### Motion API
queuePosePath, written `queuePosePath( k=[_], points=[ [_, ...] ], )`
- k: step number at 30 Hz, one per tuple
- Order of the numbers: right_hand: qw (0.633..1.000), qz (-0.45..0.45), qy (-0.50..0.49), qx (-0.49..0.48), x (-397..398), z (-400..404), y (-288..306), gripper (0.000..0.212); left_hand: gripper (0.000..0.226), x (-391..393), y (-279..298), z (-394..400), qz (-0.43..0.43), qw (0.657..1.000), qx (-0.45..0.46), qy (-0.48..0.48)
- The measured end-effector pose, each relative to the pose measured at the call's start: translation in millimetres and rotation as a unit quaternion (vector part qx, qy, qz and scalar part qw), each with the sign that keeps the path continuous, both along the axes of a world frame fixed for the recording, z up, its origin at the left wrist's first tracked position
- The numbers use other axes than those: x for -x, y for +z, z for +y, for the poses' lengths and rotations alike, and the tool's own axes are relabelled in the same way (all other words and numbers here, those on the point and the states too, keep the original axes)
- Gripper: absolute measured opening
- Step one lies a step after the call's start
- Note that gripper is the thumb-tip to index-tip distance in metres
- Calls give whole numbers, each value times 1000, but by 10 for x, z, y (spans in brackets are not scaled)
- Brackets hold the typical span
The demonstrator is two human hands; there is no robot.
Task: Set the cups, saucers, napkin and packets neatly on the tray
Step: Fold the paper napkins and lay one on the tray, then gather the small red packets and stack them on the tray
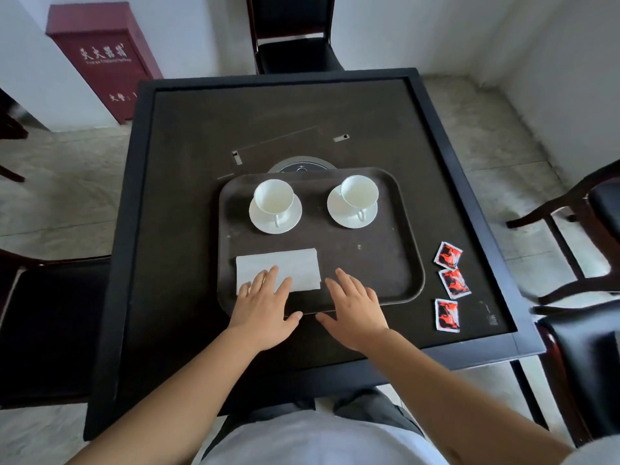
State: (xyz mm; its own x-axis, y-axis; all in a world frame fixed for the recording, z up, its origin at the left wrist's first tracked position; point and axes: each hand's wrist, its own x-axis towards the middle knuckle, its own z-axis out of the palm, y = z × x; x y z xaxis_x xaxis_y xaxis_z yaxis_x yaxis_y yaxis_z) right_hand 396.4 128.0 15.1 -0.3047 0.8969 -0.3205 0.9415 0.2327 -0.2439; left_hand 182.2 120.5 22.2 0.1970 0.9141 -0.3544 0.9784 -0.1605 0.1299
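I see my left hand (265,303) lying flat with straight fingers on the white napkin (278,268) at the near left of the brown tray (385,263); my right hand (354,310) is relaxed over the tray's near rim, grasping nothing. Two cups (272,196) on saucers (349,216) stand at the tray's far side; three red packets (453,282) lie on the tabletop (188,196), right of the tray

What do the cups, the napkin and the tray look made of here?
Cups: probably glazed ceramic, white with a smooth sheen. Napkin: paper by its look, matt, soft-edged, folded flat. Tray: likely moulded plastic, dark brown, dull, with rounded corners and a raised rim.
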Motion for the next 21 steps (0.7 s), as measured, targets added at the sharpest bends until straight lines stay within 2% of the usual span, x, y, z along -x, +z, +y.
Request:
queuePosePath(
  k=[9, 14, 21],
  points=[
    [999, 12, -43, 30, -1073, -225, 164, 76, 76, -1029, 244, 25, -25, 999, 3, -32],
    [996, 2, -74, 42, -1712, -289, 139, 75, 74, -1721, 226, 46, -67, 996, 10, -57],
    [993, 3, -102, 64, -2456, -331, 85, 60, 71, -2522, 63, 100, -97, 991, 15, -93]
  ],
)
